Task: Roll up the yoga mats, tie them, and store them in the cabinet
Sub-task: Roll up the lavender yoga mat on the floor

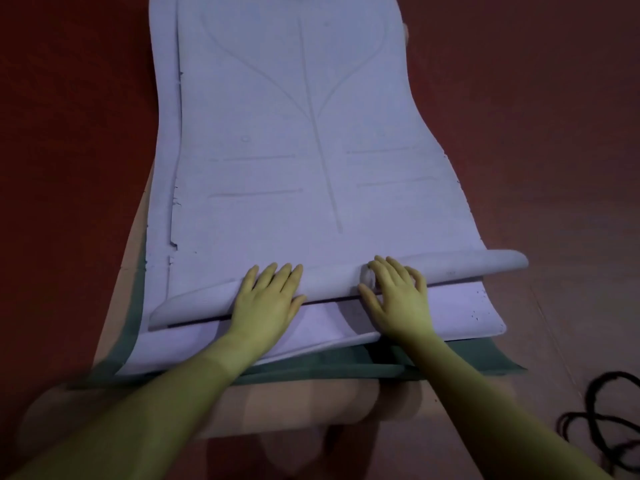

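1. Left hand (266, 296): fingers straight, palm flat, pressing on the left half of the small roll (332, 282) of the top lilac mat (294, 133). No curl round it.
2. Right hand (398, 296): fingers spread and slightly bent over the roll's right half, thumb at the roll's near side; looks like pressing, not a real grip.
3. Roll sits at the near end of the mat stack, only a turn or so thick; its right end (509, 261) pokes past the mat edge, so it looks a bit skewed.
4. Progress, my read: rolling of the first mat barely begun. Nearly the whole lilac mat is flat, running to the far end of the floor (69, 98).
5. Left to do: finish this roll, tie it, roll and tie the others, store all. No cabinet in view.
6. Counts: two hands. Mats stacked: at least three layers, namely the top lilac one, a second lilac mat (450, 313) under it, a dark green mat (311, 372) below; a peach layer (131, 271) under that may be a fourth, can't tell.
7. One dark cord (602, 420), loosely tangled on the floor by the near right corner, well apart from the hands; likely the tie.
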Demonstrator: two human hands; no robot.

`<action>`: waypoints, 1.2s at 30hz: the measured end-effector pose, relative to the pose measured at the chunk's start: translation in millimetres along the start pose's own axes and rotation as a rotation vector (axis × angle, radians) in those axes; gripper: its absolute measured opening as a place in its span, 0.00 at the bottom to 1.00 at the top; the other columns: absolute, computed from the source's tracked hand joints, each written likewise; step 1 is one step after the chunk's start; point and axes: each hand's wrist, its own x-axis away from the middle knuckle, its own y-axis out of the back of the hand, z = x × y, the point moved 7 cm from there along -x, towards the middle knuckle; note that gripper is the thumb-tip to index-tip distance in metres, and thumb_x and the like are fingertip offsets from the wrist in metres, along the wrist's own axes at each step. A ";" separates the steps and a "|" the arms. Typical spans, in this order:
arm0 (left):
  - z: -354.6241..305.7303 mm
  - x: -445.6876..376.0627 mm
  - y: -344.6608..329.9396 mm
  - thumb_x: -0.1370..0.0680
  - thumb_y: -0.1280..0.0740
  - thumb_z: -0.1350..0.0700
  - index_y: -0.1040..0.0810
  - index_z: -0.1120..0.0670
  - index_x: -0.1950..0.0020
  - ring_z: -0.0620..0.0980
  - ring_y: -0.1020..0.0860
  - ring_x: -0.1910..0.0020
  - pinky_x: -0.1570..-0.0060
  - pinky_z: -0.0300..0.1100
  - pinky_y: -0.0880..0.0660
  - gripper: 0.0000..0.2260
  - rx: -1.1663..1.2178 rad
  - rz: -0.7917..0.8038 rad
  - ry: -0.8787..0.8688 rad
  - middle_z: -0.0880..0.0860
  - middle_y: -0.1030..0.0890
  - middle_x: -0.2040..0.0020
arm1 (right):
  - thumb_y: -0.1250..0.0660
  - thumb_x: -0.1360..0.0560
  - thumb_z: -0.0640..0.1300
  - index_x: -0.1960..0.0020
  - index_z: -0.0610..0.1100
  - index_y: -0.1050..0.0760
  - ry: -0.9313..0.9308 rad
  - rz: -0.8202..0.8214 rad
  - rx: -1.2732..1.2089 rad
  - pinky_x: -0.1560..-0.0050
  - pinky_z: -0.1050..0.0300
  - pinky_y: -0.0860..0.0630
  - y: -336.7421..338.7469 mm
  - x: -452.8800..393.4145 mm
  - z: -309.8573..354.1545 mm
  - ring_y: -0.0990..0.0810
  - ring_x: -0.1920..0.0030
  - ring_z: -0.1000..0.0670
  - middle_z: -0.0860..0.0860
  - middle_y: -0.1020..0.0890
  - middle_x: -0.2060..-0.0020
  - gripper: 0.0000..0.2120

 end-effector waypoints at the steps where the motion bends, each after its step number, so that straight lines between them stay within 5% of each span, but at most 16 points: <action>1: -2.7 1.6 0.7 0.24 0.45 0.48 0.19 0.58 0.41 0.55 0.19 0.46 0.40 0.52 0.34 0.22 -0.002 -0.036 -0.030 0.55 0.18 0.45 | 0.43 0.25 0.55 0.41 0.43 0.22 0.040 -0.010 0.021 0.41 0.51 0.39 4.9 1.1 -4.4 0.21 0.41 0.44 0.47 0.19 0.43 0.22; 3: -9.0 4.0 1.7 0.24 0.44 0.50 0.19 0.60 0.43 0.55 0.19 0.45 0.39 0.52 0.35 0.21 -0.036 -0.099 -0.091 0.57 0.18 0.45 | 0.42 0.25 0.54 0.41 0.42 0.21 0.133 -0.041 0.109 0.42 0.50 0.36 7.8 5.5 -9.4 0.20 0.44 0.43 0.47 0.18 0.46 0.21; 7: -17.8 7.0 0.5 0.24 0.42 0.54 0.21 0.61 0.38 0.56 0.22 0.39 0.37 0.55 0.36 0.19 -0.132 -0.199 -0.128 0.59 0.22 0.38 | 0.42 0.26 0.58 0.34 0.45 0.27 0.085 -0.026 0.186 0.34 0.41 0.41 -11.5 20.0 -17.1 0.32 0.34 0.39 0.43 0.23 0.36 0.26; 11: -21.9 -0.4 -8.7 0.24 0.43 0.44 0.27 0.55 0.32 0.56 0.27 0.34 0.35 0.60 0.37 0.25 -0.184 -0.181 -0.159 0.55 0.26 0.32 | 0.46 0.23 0.61 0.32 0.45 0.29 0.084 0.021 0.214 0.34 0.41 0.41 -26.0 20.7 -20.2 0.30 0.34 0.39 0.45 0.23 0.36 0.27; 16: -9.3 -21.1 -18.2 0.25 0.42 0.42 0.20 0.52 0.38 0.57 0.20 0.43 0.42 0.57 0.25 0.23 -0.129 -0.201 -0.213 0.54 0.19 0.41 | 0.44 0.23 0.59 0.33 0.45 0.26 0.185 0.020 0.236 0.34 0.43 0.38 -28.8 -2.1 -22.3 0.25 0.37 0.39 0.46 0.22 0.38 0.26; 24: 7.4 -5.2 0.1 0.23 0.40 0.46 0.16 0.53 0.46 0.54 0.17 0.53 0.51 0.48 0.22 0.17 -0.063 -0.278 -0.311 0.52 0.16 0.50 | 0.41 0.24 0.58 0.40 0.44 0.22 0.214 -0.176 0.159 0.38 0.44 0.35 -14.3 9.8 1.7 0.24 0.43 0.42 0.47 0.19 0.44 0.22; 31: 74.2 38.0 37.5 0.17 0.50 0.45 0.16 0.53 0.48 0.53 0.16 0.56 0.55 0.46 0.21 0.24 -0.026 -0.259 -0.385 0.53 0.15 0.52 | 0.41 0.25 0.58 0.39 0.46 0.27 0.346 -0.213 0.027 0.42 0.48 0.36 -17.5 15.4 79.4 0.28 0.46 0.47 0.49 0.18 0.46 0.21; 36: 79.9 43.1 12.2 0.26 0.43 0.47 0.16 0.53 0.46 0.56 0.18 0.49 0.48 0.50 0.24 0.20 -0.157 -0.185 -0.218 0.54 0.16 0.49 | 0.39 0.24 0.56 0.40 0.45 0.24 0.300 -0.268 0.105 0.41 0.43 0.35 -30.9 19.8 83.1 0.29 0.46 0.40 0.41 0.24 0.43 0.19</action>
